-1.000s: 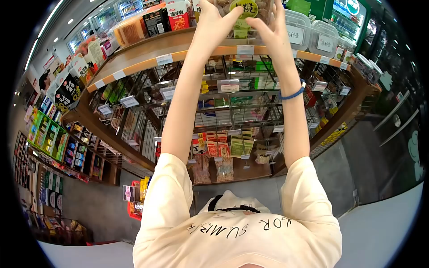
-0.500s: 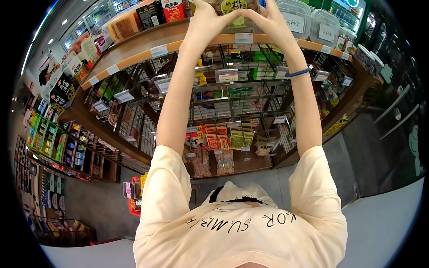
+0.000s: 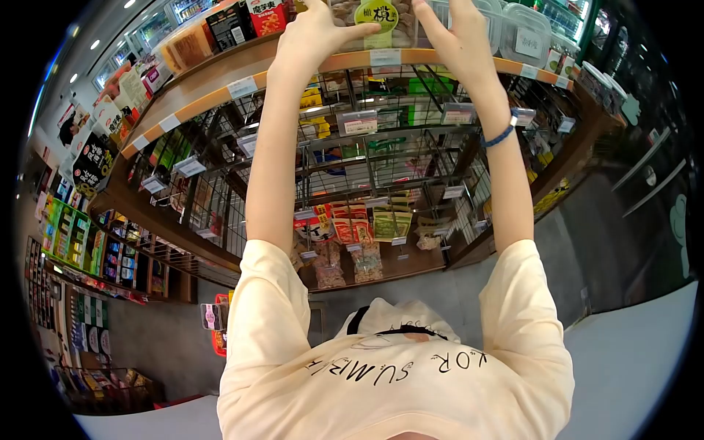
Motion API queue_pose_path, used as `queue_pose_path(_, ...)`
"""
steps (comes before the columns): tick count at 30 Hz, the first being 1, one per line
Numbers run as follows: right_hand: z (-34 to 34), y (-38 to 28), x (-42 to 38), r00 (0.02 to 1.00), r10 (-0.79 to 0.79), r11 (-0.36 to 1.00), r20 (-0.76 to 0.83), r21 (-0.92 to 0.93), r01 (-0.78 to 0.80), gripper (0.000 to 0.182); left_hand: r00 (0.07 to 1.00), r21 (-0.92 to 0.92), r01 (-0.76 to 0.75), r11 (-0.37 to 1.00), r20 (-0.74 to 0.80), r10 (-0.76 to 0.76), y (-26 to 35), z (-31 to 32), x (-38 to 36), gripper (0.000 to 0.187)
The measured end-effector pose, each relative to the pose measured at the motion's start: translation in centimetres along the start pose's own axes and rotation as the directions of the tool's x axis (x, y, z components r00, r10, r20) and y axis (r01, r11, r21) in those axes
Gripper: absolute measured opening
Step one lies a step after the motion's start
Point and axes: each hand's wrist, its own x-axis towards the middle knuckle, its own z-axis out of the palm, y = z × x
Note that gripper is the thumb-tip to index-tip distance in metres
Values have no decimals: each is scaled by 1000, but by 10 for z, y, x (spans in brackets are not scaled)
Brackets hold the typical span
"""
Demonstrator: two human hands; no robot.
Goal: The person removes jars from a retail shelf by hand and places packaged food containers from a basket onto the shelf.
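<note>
A clear plastic box of brown food with a round green label (image 3: 375,15) stands at the front of the wooden shelf top, its upper part cut off by the frame. My left hand (image 3: 312,37) is at the box's left side, thumb stretched across the front, its tip overlapping the label. The other fingers point upward and run out of view. To the right of the box, my right hand (image 3: 460,40) has its thumb and fingers spread apart. A blue braided band (image 3: 501,136) circles my right wrist.
Lidded clear tubs (image 3: 526,40) stand right of the box. Toward the left are a red snack box (image 3: 269,16), a black one (image 3: 229,28) and packaged bread (image 3: 192,51). Price tags (image 3: 243,86) line the shelf edge (image 3: 323,67). Bagged snacks (image 3: 352,227) sit on lower wire racks.
The thumbs met in front of the box before; now they are apart. My right hand has drawn away to the right and its fingers have spread. The view has shifted slightly.
</note>
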Motion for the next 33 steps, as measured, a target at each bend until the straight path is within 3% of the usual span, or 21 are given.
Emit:
queue_pose_path(1, -2, 6, 4, 996, -87, 978, 31, -189, 91, 47, 996, -1, 47, 999, 72, -47, 2, -4, 1, 89)
queue_pose_path(2, -1, 15, 10, 985, -156, 937, 71, -304, 170, 41, 999, 20, -41, 999, 32, 40, -6, 1, 4, 86)
queue_pose_path(5, -3, 33, 23, 982, -136, 868, 129, -463, 181, 36, 995, 38, 35, 999, 96, -38, 2, 0, 5, 83)
queue_pose_path(7, -3, 36, 28, 979, -179, 878, 97, -433, 204, 28, 996, 7, -13, 1000, 89, 13, 2, 4, 7, 74)
queue_pose_path(9, -4, 39, 35, 975, -60, 874, 214, -461, 155, 24, 997, 64, -25, 998, 75, 20, 2, 6, 9, 70)
queue_pose_path(13, 0, 33, 37, 979, -81, 890, 186, -429, 155, 24, 997, 92, -28, 995, 80, 21, 0, 8, 7, 73)
queue_pose_path(15, 2, 25, 33, 972, -93, 894, 216, -412, 177, 28, 1000, 34, 8, 999, 15, -9, -1, 12, 1, 79)
queue_pose_path(18, 2, -7, 17, 971, -210, 884, 117, -401, 239, 37, 984, 92, -26, 995, -171, 42, -1, 8, -27, 74)
queue_pose_path(19, 2, -17, 6, 967, -222, 903, 123, -347, 252, 37, 966, 120, -9, 993, -257, 40, 3, 3, -42, 70)
queue_pose_path(20, -3, -31, -7, 941, -279, 873, 192, -357, 332, 45, 878, 114, -188, 976, -425, 219, -1, 2, -58, 65)
queue_pose_path(21, 6, -15, -23, 909, -375, 876, 181, -252, 412, 48, 898, 30, -144, 989, -415, 143, 8, -8, -84, 64)
queue_pose_path(22, 8, -32, -43, 916, -388, 914, 107, -88, 397, 31, 812, 213, -256, 943, -482, 329, -11, -3, -103, 57)
queue_pose_path(23, 6, -44, -71, 910, -375, 927, 176, 47, 373, 34, 804, 176, -194, 965, -535, 259, -4, -4, -138, 41)
queue_pose_path(24, 3, -56, -100, 872, -447, 893, 202, 150, 423, 33, 848, -62, -125, 990, -525, 74, 3, -3, -178, 39)
queue_pose_path(25, 0, -65, -136, 846, -473, 872, 245, 269, 410, 33, 848, 48, -76, 996, -523, 90, 0, 4, -222, 45)
queue_pose_path(26, -3, -66, -183, 831, -457, 874, 318, 336, 352, 31, 901, 69, -52, 996, -426, 76, -5, 12, -274, 41)
queue_pose_path(28, -13, -65, -280, 822, -310, 901, 478, 423, 94, 27, 976, 45, 213, 976, -46, -211, 10, 29, -370, 29)
queue_pose_path(30, -32, -63, -390, 712, 3, 913, 703, 289, -289, 21, 849, 72, 514, 855, 99, -519, 12, 55, -463, 25)
queue_pose_path(31, -45, -60, -449, 555, 156, 876, 817, 146, -461, 24, 766, 129, 620, 774, 112, -633, 20, 60, -497, 21)
queue_pose_path(32, -65, -58, -507, 227, 348, 811, 910, -170, -559, 25, 687, 164, 699, 696, 116, -717, 30, 64, -519, 18)
queue_pose_path(33, -90, -51, -595, -26, 521, 566, 853, -367, -738, 26, 592, 200, 773, 602, 115, -798, 40, 65, -542, 15)
